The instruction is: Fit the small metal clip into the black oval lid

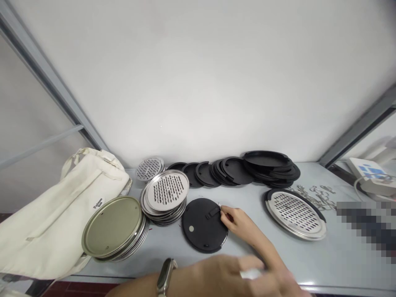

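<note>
A black round disc with a small strap-like piece and a pale dot lies on the grey table. At its upper right edge my right hand is closed in a pinch on a small metal clip, most of it hidden by the fingers. My left hand, with a banded watch on the wrist, is blurred at the bottom, in front of the right forearm; its grip cannot be made out. Left of the disc stands a stack of slotted metal plates. Another slotted metal plate rests in a black rim on the right.
Olive round plates are stacked at left beside a cream cloth bag. Behind are a perforated plate and several black discs. Metal clips lie at right, near a white device. A wall closes off the back.
</note>
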`<state>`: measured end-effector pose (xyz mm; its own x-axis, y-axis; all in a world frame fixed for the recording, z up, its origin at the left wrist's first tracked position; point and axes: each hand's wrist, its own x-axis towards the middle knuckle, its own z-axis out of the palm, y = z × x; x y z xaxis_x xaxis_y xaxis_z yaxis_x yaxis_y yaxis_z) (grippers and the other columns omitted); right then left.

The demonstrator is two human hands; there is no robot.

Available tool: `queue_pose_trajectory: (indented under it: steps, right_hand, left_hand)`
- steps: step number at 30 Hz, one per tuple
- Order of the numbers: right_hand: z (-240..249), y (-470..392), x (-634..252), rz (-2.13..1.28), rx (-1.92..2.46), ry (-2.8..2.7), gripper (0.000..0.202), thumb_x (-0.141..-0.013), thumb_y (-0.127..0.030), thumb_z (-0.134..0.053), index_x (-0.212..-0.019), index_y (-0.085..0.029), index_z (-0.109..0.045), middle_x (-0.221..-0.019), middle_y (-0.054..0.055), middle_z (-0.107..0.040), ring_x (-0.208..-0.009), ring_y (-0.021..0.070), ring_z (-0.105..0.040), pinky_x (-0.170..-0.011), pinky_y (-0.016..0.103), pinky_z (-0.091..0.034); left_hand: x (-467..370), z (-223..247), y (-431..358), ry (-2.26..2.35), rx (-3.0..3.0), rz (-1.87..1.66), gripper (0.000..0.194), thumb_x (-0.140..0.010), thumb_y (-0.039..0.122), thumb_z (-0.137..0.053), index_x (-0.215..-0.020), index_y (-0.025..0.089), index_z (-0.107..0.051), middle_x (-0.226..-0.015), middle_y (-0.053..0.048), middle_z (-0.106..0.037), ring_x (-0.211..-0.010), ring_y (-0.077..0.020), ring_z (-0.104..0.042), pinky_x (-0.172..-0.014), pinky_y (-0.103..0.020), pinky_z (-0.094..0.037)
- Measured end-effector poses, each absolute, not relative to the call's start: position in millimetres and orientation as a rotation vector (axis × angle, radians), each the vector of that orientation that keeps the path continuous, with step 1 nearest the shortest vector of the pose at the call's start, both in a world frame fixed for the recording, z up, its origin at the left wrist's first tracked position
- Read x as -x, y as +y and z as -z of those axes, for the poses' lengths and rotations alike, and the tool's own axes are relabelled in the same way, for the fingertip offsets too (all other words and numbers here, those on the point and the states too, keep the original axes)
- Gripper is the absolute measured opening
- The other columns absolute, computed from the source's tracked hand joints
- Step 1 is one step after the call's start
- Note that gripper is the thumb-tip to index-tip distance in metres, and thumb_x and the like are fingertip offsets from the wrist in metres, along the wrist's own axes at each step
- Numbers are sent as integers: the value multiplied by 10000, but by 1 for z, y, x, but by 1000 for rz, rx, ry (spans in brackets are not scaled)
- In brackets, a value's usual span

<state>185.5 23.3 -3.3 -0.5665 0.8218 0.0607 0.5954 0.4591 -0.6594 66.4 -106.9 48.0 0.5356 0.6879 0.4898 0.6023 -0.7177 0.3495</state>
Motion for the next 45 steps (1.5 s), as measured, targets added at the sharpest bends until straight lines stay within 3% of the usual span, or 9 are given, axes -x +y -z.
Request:
queue_pose_trajectory:
  steps: [2,4,8,13,32,39,45]
  right_hand:
    - [2,23,-187,-860,1216,-2341,229,-861,-228,-388,-639,-197,-433,-530,-36,-444,-503,111,-369,-510,227,-273]
    - [1,22,-188,-855,1233,-2350,195,-848,-234,-409,-665,-198,-467,-558,-24,-494,-517,120,-401,-514,230,-276]
    - [0,23,-187,-724,1283,-2352,211,-868,-254,-380,-688,-205,-476,-579,-23,-519,-525,123,-427,-543,227,-282]
    - [1,24,-186,-640,1352,-2347,222,-893,-262,-350,-706,-211,-459,-581,-24,-527,-513,123,-452,-532,219,-267]
    - [6,29,-188,-471,1429,-2303,222,-895,-241,-348,-727,-209,-488,-612,8,-609,-535,148,-556,-518,234,-259]
    - [5,28,-187,-485,1394,-2348,221,-883,-232,-359,-741,-196,-525,-623,12,-623,-555,154,-573,-548,233,-292]
    - [3,27,-186,-515,1386,-2364,237,-879,-231,-349,-790,-187,-564,-644,22,-638,-556,163,-574,-561,240,-315]
  left_hand:
    - [-59,-55,-79,914,-2906,-1031,123,-907,241,-460,-982,275,-552,-954,-26,-633,-841,-167,-598,-716,-297,-503]
    - [-51,-56,-56,1360,-2796,-1069,81,-872,213,-456,-905,188,-526,-819,-65,-593,-745,-200,-572,-647,-345,-482]
    - [-33,-40,-33,1834,-2453,-733,77,-851,244,-479,-896,181,-476,-856,-51,-528,-794,-211,-545,-648,-336,-481]
    - [-18,-12,-21,1764,-2468,-593,94,-882,213,-483,-968,176,-474,-956,-54,-493,-918,-223,-506,-800,-377,-468]
    - [-20,-1,3,1453,-2397,-732,122,-891,177,-490,-1008,191,-521,-1007,-42,-530,-960,-197,-509,-856,-348,-436]
    - [-19,-5,0,1391,-2433,-749,389,-923,153,-417,-1307,212,-387,-1227,-71,-514,-1113,-204,-484,-947,-373,-418]
    - [-18,-7,0,1319,-2429,-760,437,-938,130,-365,-1360,242,-354,-1358,-70,-456,-1240,-181,-427,-994,-377,-393]
